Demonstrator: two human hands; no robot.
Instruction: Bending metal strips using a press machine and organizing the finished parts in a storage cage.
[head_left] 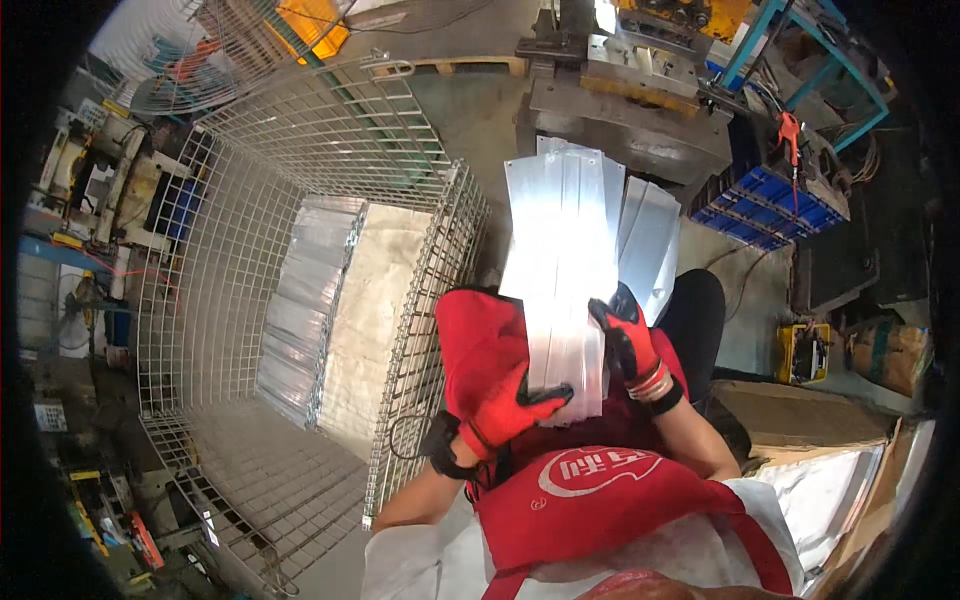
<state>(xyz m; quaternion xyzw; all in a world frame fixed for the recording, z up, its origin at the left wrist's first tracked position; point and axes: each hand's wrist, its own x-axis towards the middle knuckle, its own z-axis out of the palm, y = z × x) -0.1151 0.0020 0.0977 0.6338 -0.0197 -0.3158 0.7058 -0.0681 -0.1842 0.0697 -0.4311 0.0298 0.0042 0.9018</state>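
Note:
A fanned stack of long, shiny metal strips stands out in front of my lap, with small holes at the far corners. My left hand, in a red glove with black fingertips, grips the near end of the stack, its thumb on top. On the right edge of the same stack my right hand is closed, also in a red and black glove. More metal strips lie fanned out behind and to the right; what they rest on is hidden.
Left of me stands a wire mesh cage with stacked metal strips and a beige sheet inside. Ahead is a heavy steel machine. A blue crate stands at the right, near a cardboard box.

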